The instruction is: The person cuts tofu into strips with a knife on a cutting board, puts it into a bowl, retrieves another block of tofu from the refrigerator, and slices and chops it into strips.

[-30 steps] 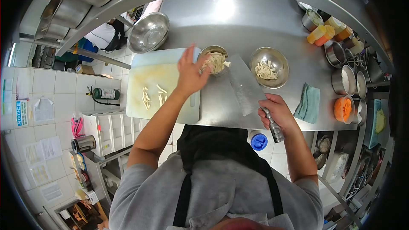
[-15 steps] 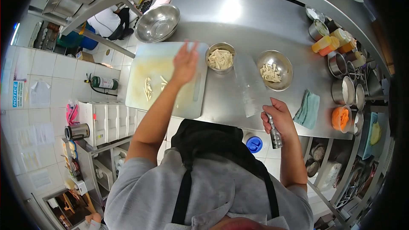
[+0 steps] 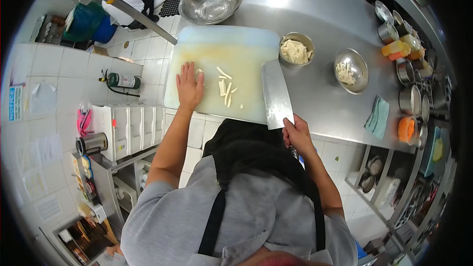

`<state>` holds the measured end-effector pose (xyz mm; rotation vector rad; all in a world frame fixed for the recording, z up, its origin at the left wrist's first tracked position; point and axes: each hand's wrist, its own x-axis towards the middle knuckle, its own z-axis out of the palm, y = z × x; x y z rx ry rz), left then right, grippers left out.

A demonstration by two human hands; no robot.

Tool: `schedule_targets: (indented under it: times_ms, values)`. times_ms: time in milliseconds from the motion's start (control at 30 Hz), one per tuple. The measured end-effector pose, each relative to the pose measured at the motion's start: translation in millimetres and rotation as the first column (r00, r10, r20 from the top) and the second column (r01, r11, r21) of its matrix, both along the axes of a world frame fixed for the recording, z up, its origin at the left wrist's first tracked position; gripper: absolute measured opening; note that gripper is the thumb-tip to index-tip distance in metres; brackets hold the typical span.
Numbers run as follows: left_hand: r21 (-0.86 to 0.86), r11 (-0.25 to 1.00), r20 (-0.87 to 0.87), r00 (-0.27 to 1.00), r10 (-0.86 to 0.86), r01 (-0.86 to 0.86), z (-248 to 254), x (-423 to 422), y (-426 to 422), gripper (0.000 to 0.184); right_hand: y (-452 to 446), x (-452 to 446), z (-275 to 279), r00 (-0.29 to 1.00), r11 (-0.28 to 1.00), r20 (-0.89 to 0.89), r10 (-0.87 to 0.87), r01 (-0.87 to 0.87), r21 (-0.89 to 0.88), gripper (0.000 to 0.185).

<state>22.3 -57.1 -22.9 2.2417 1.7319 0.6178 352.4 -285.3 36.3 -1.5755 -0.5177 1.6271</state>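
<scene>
Steel counter [image 3: 320, 108] bears a board [image 3: 231, 39] with pale strips [image 3: 228, 92] on it; the left hand [image 3: 189, 87], fingers extended, lies beside them, palm hidden; the right hand [image 3: 297, 134] clasps a cleaver [image 3: 277, 93], handle obscured.

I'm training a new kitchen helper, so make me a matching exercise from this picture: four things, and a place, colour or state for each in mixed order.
Things:
1. knife
2. cloth
3. cutting board
4. fire extinguisher

Descriptions:
A. against white tiles
B. has loose pale strips lying on it
C. bluish green, lying on the steel table
D. held in the right grip

Pairs: 1-D, 2-C, 3-B, 4-A
</scene>
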Motion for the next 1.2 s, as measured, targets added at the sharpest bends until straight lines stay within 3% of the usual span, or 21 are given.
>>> schedule_targets:
  times_ms: [233, 333, 400, 567, 667, 933, 1200]
  values:
    - [0.04, 0.928, 0.044, 0.928, -0.371, 0.369, 8.1, 3.5, 2.7, 0.067, 9.7, -128.3, -21.3, 0.961, 0.962, 0.051, -0.273, 0.273, 0.006, 0.021]
    - [0.038, 0.892, 0.106, 0.886, -0.452, 0.451, 14.3, 0.1, 2.0, 0.071, 28.8, -170.8, -18.6, 0.952, 0.955, 0.088, -0.294, 0.295, -0.001, 0.02]
    - [0.075, 0.87, 0.172, 0.853, -0.492, 0.487, 15.8, -2.2, 2.3, 0.077, 43.5, -195.6, -15.3, 0.971, 0.975, 0.082, -0.223, 0.22, 0.041, 0.018]
    - [0.125, 0.856, 0.208, 0.83, -0.518, 0.502, 18.8, -1.4, 0.7, 0.084, 73.1, -245.3, -15.8, 0.973, 0.974, 0.1, -0.206, 0.194, 0.116, 0.018]
    - [0.151, 0.881, 0.236, 0.849, -0.473, 0.448, 16.8, -1.7, -2.0, 0.079, 80.1, -259.2, -24.1, 0.981, 0.976, -0.001, -0.192, 0.191, 0.107, 0.018]
    - [0.168, 0.932, 0.394, 0.845, -0.362, 0.321, 11.8, 5.9, -0.7, 0.041, 77.5, -261.8, -10.1, 0.976, 0.97, -0.099, -0.195, 0.207, 0.127, 0.018]
    - [0.322, 0.826, 0.428, 0.707, -0.563, 0.463, 58.9, 120.7, 3.0, 0.038, 68.0, -188.9, 35.5, 0.915, 0.899, -0.016, -0.403, 0.399, 0.18, 0.017]
